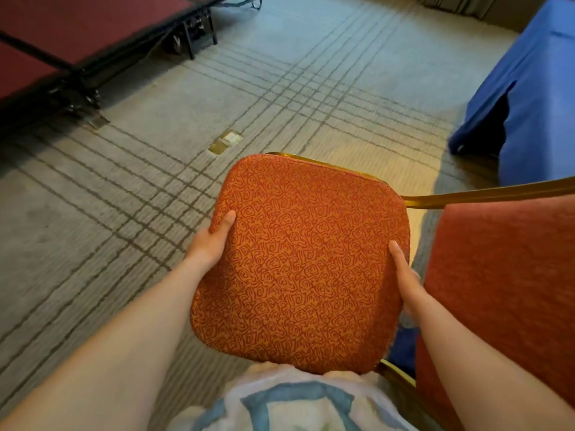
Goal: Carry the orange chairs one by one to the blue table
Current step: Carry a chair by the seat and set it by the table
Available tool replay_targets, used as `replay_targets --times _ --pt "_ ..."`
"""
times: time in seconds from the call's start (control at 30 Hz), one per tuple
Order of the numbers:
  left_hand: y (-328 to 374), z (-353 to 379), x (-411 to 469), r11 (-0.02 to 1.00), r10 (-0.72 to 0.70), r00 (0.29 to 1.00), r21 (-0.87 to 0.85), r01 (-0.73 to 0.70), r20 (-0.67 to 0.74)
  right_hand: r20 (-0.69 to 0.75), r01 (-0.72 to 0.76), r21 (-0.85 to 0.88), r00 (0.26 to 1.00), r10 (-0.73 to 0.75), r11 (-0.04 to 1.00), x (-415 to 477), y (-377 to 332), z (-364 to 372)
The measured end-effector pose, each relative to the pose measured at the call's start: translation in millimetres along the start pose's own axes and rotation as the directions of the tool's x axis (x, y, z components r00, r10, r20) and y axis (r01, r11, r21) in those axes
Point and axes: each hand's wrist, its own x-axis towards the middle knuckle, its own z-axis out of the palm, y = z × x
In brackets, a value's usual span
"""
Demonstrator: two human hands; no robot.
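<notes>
Carry step in hand. Orange chair point(298, 259), apparently lifted, sits near the blue worktop point(535, 104), to its left. Left grip point(211, 241) and right grip point(404, 275) each clasp a seat edge, thumbs on top. Next move, by judgement: advance rightward and set the chair down beside the worktop.

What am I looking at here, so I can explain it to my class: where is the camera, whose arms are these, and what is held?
There is no machine. The camera sits on a person's head and looks down at their own bare arms. The left hand and right hand grip opposite sides of an orange chair at its patterned seat, thumbs on top. Its backrest is at the right. Below lies lined carpet. The blue table stands ahead right, a red stage platform ahead left.
</notes>
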Motion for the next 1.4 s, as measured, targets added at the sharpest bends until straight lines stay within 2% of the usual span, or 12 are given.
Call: replay_targets --times 0.2,0.4,0.57,0.7,0.8,0.87,1.07,1.23,1.3,1.4 --pt "97 41 102 0.994 0.067 0.993 0.077 -0.074 0.097 -0.028 -0.006 0.121 1.0 0.009 0.993 60 -74 3" --pt "175 90 186 0.972 0.103 0.977 0.191 -0.139 0.189 -0.134 -0.006 0.222 0.99 0.037 0.975 111 -124 -1" --pt "236 155 259 0.962 0.145 0.941 0.178 -0.206 0.307 -0.242 -0.005 0.324 0.966 0.088 0.946 153 -154 -9" --pt "295 209 324 0.926 0.144 0.885 0.255 -0.279 0.443 -0.337 0.003 0.421 0.929 0.154 0.907 189 -177 -6" --pt "353 251 372 0.901 0.181 0.801 0.229 -0.367 0.571 -0.393 0.003 0.502 0.891 0.226 0.865 214 -199 3" --pt "399 281 399 0.882 0.23 0.722 0.173 -0.438 0.653 -0.469 0.04 0.556 0.84 0.273 0.83 229 -217 10" --pt "500 376 432 0.763 0.328 0.51 0.095 -0.639 0.795 -0.571 0.152 0.677 0.727 0.383 0.72 250 -263 11" --pt "527 471 411 0.706 0.212 0.341 0.098 -0.701 0.916 -0.572 0.197 0.779 0.612 0.546 0.595 249 -252 -4" --pt "529 497 399 0.698 0.188 0.289 0.08 -0.712 0.939 -0.546 0.225 0.816 0.602 0.583 0.532 249 -244 -10" --pt "535 544 380 0.639 0.158 0.166 0.028 -0.768 0.973 -0.539 0.285 0.838 0.561 0.629 0.465 256 -233 -23"
